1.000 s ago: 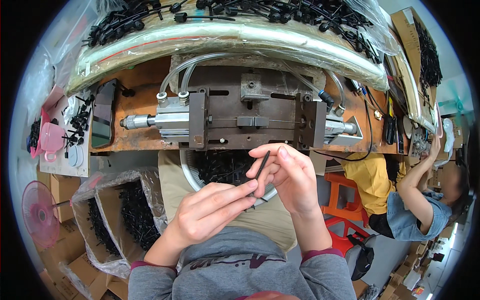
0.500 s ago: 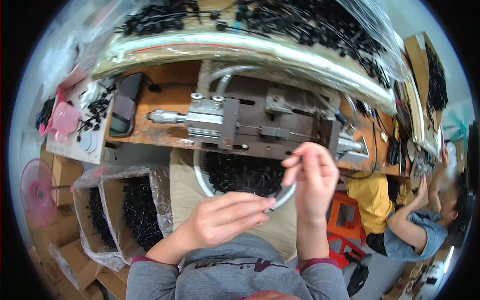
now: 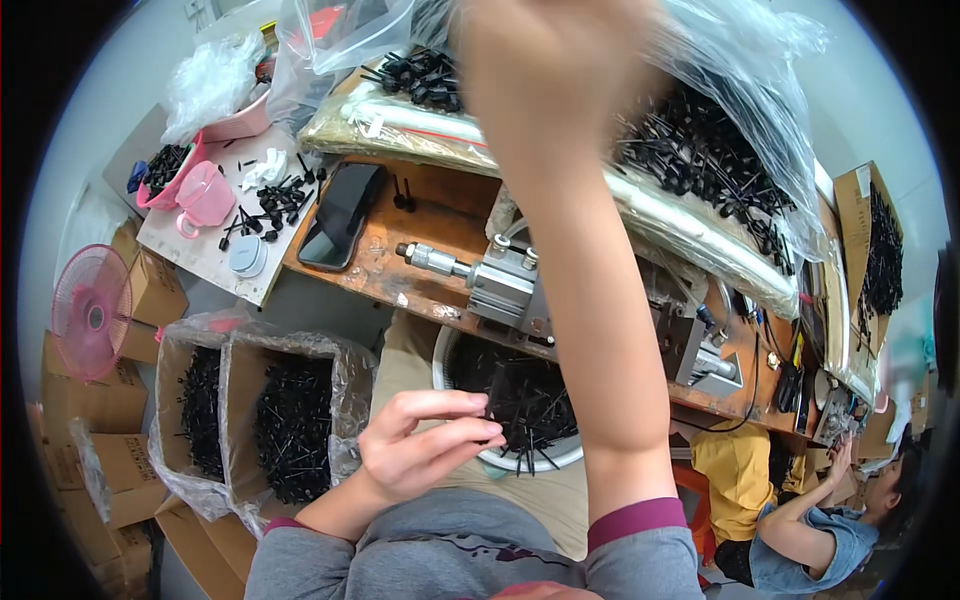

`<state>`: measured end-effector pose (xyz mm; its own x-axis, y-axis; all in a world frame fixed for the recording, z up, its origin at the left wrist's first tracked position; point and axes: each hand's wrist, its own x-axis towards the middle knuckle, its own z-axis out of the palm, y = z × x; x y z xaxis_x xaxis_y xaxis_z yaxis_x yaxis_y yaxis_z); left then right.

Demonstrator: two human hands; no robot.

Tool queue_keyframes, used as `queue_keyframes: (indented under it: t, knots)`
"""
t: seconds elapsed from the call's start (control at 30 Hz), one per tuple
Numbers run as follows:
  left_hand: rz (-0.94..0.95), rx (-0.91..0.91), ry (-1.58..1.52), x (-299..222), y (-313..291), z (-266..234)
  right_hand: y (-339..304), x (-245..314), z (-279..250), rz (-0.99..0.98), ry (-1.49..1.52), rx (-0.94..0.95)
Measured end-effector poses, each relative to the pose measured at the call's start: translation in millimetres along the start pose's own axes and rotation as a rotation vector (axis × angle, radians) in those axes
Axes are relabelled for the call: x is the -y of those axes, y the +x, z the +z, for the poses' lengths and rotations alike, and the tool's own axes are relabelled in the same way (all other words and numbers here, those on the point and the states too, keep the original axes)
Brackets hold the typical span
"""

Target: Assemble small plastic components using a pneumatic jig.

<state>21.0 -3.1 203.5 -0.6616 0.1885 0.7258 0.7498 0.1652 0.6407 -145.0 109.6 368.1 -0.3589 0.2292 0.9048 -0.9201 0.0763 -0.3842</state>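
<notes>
My left hand (image 3: 430, 445) hovers over my lap beside a white bowl (image 3: 530, 465) filled with thin black plastic parts. Its fingers are loosely spread and I see nothing between them. My right hand (image 3: 545, 70) is raised high toward the clear plastic bag of black parts (image 3: 720, 140) at the back of the bench. It is blurred and close to the camera, so its grip is unclear. My right forearm crosses in front of the metal pneumatic press (image 3: 500, 285) on the wooden bench.
A black phone (image 3: 342, 215) lies on the bench at the left. A pink cup (image 3: 205, 195) and loose black parts sit on a white board. Plastic-lined cartons of black parts (image 3: 290, 425) stand at my left, with a pink fan (image 3: 90, 310) beyond. Another person (image 3: 800, 530) sits at the lower right.
My right hand has left my left hand and swung up toward the bag at the top. My left hand stayed low by the bowl. My head has turned left.
</notes>
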Motion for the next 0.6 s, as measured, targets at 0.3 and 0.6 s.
queue_keyframes:
  t: [0.3,0.6]
  knots:
    - [-0.032,-0.087,0.165,14,11,-20,-69,19,-67,0.718,-0.128,0.422]
    - [0.151,0.116,0.074,5,52,33,-94,94,-169,1.110,-0.141,0.257]
